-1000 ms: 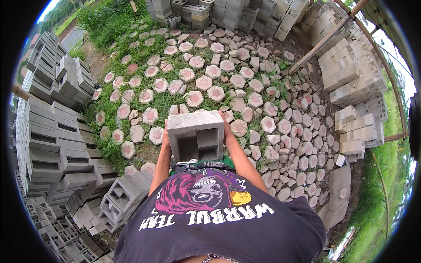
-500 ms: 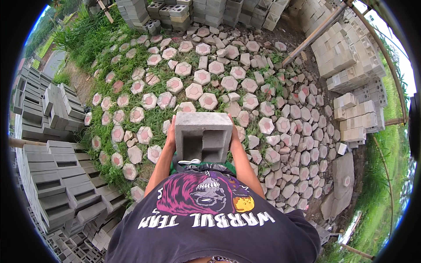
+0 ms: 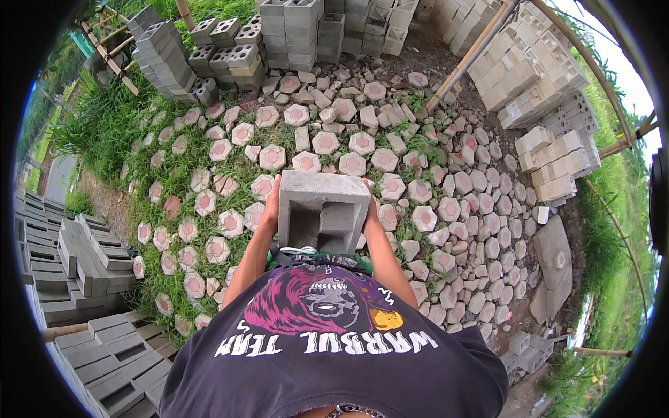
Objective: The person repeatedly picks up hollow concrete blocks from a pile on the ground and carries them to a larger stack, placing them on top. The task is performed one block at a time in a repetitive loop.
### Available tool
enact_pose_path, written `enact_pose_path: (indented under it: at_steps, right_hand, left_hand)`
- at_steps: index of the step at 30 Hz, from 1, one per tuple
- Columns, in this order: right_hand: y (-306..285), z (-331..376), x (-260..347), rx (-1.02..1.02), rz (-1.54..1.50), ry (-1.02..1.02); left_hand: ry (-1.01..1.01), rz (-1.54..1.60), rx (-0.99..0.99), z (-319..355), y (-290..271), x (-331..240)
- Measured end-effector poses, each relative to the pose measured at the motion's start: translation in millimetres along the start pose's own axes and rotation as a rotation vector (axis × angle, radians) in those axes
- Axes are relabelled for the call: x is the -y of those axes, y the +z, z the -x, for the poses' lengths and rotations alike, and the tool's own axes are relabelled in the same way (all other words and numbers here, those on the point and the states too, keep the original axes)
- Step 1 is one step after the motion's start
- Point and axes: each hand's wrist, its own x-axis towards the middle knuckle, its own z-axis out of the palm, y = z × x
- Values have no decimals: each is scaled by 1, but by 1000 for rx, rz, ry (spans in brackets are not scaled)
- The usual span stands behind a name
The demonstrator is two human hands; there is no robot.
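Note:
A grey concrete block (image 3: 325, 183) with two square hollows is held in front of my waist, its hollow side turned up toward me. My left hand (image 3: 272, 206) presses flat against the block's left side, and my right hand (image 3: 371, 209) presses against its right side. The fingers run along the far part of each side and are partly hidden. Below the block, the ground is laid with hexagonal paving stones (image 3: 325, 143) with pinkish centres, grass growing between them.
Stacks of grey blocks (image 3: 291, 35) stand ahead, beside blocks with round holes (image 3: 233, 59). Paler block stacks (image 3: 557, 164) rise at the right, near a slanting pole (image 3: 463, 59). More grey blocks (image 3: 90, 258) are piled at the left. A flat slab (image 3: 554, 265) lies at the right.
The view has moved forward over the paving, so the far block stacks show closer and more fully. The block stays between both hands at about the same height.

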Motion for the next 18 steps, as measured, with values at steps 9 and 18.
enact_pose_path:
  at_steps: [9, 18]
  right_hand:
    - [40, -80, 15, -59, 47, -5]
    - [116, -217, 40, 29, 229, 121]
  left_hand:
    - [12, 52, 78, -89, -36, -42]
    - [134, 397, 163, -186, -92, -82]
